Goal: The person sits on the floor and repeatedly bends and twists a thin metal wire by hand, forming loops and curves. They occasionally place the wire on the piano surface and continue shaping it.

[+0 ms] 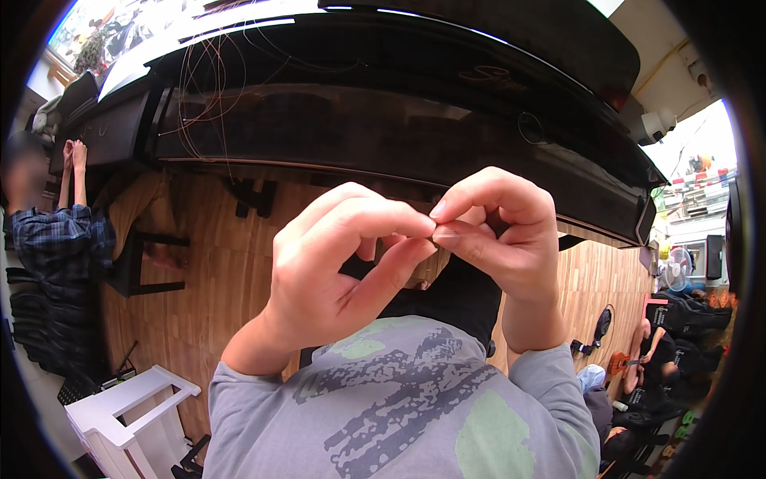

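Observation:
My left hand (339, 259) and my right hand (507, 231) meet fingertip to fingertip in front of my chest. Both are closed, thumb against forefinger. Between them is a thin pale strand (448, 235), like a short bit of wire or string, lying across the tip of my right thumb. Most of it is hidden by the fingers, and its kind is too fine to make out. Beyond my hands, several loose copper-coloured strings (214, 96) hang in loops over the front of a black piano (343, 120).
To the left another person (60, 231) sits by a black stool (144, 267), hands raised together. A white wooden stand (132, 415) is at the lower left. At the right are a fan (677, 267), black bags (690, 315) and a person with a small orange stringed instrument (621, 363).

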{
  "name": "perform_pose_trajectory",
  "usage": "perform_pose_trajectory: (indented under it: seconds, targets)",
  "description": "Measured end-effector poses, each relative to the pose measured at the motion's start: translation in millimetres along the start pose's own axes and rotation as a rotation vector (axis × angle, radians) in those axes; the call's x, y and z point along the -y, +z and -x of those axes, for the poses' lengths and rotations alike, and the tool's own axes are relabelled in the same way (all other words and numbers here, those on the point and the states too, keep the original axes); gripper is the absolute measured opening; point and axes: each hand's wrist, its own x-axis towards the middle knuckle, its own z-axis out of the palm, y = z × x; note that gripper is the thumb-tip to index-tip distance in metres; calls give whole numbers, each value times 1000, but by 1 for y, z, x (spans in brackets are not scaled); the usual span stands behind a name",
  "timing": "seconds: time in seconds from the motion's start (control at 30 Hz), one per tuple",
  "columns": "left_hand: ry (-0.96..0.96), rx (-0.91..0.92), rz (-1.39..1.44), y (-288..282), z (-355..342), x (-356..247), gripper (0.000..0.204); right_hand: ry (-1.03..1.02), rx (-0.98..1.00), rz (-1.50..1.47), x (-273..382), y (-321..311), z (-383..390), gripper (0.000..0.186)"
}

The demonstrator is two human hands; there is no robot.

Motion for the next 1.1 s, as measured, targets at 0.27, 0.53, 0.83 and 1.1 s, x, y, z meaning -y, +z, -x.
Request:
perform_pose_trajectory:
  seconds: [0.27,0.53,0.83,1.1]
  targets:
    - [-82,-36,198,5,4,1,16,-51,17,-21,6,0,3,21]
    - [-46,-56,183,7,4,4,20,-56,24,-25,5,0,5,20]
    - [-59,-38,143,7,4,-1,21,31,33,-111,7,1,9,18]
    - [-64,-24,135,8,5,-4,22,73,42,-173,7,1,12,17]
